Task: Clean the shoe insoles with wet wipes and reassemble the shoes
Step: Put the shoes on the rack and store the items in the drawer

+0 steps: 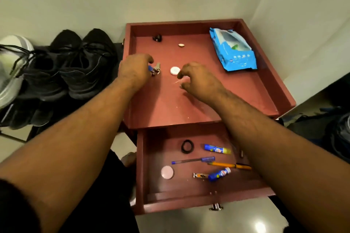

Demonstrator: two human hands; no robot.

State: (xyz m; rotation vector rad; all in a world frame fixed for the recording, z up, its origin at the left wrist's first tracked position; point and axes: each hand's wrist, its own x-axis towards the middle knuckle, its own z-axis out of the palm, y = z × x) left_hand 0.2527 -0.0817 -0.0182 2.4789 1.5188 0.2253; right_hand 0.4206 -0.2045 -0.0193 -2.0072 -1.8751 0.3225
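Shoes (75, 66) wait untouched at left while the left hand (135, 71) curls its fingers round a small clipper (155, 69) and the right hand (197, 79) pinches something thin; tidying first, I'd guess, wipes (233, 51) upper right next.

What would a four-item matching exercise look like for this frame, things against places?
Things:
1. wet wipes pack
2. black shoes
3. black ring
4. white round lid

Places:
A. in the open drawer
B. on the table top, between the two hands
C. on the rack left of the table
D. at the far right corner of the table top

Pairs: 1-D, 2-C, 3-A, 4-B
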